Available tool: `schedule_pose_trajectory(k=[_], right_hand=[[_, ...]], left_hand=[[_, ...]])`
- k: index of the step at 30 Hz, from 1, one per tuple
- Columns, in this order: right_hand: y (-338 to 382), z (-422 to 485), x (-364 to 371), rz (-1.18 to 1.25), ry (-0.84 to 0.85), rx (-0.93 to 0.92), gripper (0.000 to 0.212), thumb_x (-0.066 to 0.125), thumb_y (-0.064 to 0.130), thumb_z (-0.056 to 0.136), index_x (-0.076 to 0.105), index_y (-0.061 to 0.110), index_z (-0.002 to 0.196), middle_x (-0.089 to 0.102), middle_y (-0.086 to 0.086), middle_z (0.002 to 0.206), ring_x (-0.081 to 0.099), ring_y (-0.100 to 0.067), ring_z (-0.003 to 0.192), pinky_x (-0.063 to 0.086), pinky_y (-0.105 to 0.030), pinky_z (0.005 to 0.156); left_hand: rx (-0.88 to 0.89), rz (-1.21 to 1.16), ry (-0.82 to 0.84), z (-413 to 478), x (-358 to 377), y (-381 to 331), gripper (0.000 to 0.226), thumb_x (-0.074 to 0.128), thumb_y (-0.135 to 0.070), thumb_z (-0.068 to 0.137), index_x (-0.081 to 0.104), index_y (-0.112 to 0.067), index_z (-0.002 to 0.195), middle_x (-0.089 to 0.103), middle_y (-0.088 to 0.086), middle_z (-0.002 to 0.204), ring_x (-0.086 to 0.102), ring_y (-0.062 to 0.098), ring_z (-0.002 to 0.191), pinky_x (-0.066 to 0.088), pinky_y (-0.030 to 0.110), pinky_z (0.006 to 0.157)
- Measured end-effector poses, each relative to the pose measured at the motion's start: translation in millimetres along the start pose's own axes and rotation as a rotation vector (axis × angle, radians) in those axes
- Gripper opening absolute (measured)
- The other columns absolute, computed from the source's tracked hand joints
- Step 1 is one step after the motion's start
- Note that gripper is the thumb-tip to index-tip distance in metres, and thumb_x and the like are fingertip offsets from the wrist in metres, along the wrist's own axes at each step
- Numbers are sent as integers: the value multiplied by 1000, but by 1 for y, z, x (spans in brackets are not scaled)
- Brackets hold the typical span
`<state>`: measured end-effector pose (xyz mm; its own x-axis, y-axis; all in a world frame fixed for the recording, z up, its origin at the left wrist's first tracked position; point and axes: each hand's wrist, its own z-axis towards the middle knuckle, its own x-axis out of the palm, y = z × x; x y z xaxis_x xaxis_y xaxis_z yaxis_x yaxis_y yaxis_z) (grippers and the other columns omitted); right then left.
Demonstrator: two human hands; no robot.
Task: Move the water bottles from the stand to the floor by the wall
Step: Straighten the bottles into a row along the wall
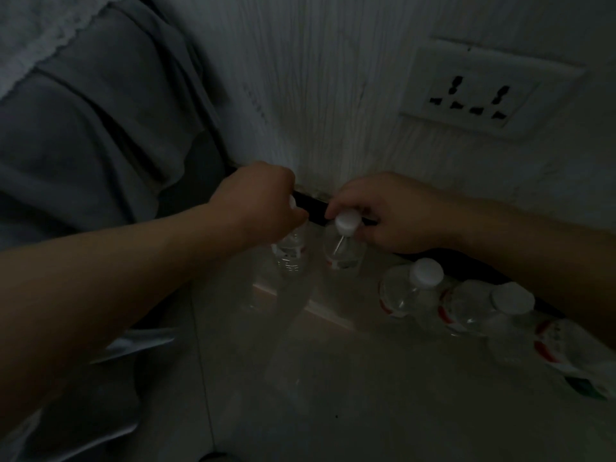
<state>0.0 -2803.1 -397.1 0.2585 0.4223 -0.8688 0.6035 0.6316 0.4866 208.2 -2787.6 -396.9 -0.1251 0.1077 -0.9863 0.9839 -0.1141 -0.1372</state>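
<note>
Left hand [263, 198]: reaches in from the lower left, fingers curled tight around the top of the left bottle [291, 255], with the cap nearly all hidden under the fist
Right hand [383, 208]: comes in from the right, thumb and fingertips pinching the neck of the right bottle [343, 253] just under its white cap [346, 222]
Held bottles: both clear, upright and just beside each other, down at the foot of the wall [333, 95]; in the dim light I cannot tell whether their bases touch the floor [333, 378]
Third bottle [405, 291]: stands on the floor to the right of the held pair, against the dark skirting [313, 206], white cap on, red band on its label
Fourth bottle [476, 310]: right beside the third one, further right along the same skirting, partly under the right forearm
Far right: more red and white label shapes past the fourth bottle, too blurred to name
Socket plate [466, 91]: white, set in the wall above the standing bottles
Grey fabric [83, 128]: folded and bulky, fills the upper left next to the wall corner
Paper sheets [133, 341]: pale, lying on the floor under the left forearm
Light: very low, so fine detail is lost
</note>
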Motion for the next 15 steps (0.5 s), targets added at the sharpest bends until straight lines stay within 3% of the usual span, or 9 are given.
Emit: schedule_pose_trajectory(k=[4, 7, 10, 15], right_hand=[[-3, 3, 0, 16, -59, 42, 36, 70, 22, 80, 66, 23, 116, 59, 17, 106, 52, 2, 95, 41, -18, 84], [-2, 7, 0, 44, -115, 134, 32, 74, 28, 75, 67, 26, 105, 55, 23, 93, 52, 7, 79, 40, -11, 69], [0, 10, -2, 79, -168, 199, 28, 77, 32, 72, 66, 24, 97, 61, 14, 89, 57, 3, 78, 46, -16, 63], [5, 17, -2, 98, -244, 255, 31, 79, 34, 70, 65, 19, 93, 65, 6, 88, 60, -6, 78, 55, -34, 69]], left_hand=[[11, -20, 55, 4, -10, 2, 32, 72, -43, 75, 69, -13, 86, 66, 5, 80, 60, 17, 70, 48, 28, 59], [4, -52, 90, 9, -20, 4, 28, 74, -33, 75, 71, -12, 95, 68, 5, 90, 63, 17, 78, 52, 30, 67], [15, -75, 124, 19, -30, 5, 31, 75, -24, 77, 70, -12, 105, 69, 6, 103, 61, 17, 87, 51, 29, 74], [54, -64, 187, 34, -40, 8, 31, 69, -15, 82, 67, -16, 113, 65, 5, 112, 54, 13, 89, 42, 27, 74]])
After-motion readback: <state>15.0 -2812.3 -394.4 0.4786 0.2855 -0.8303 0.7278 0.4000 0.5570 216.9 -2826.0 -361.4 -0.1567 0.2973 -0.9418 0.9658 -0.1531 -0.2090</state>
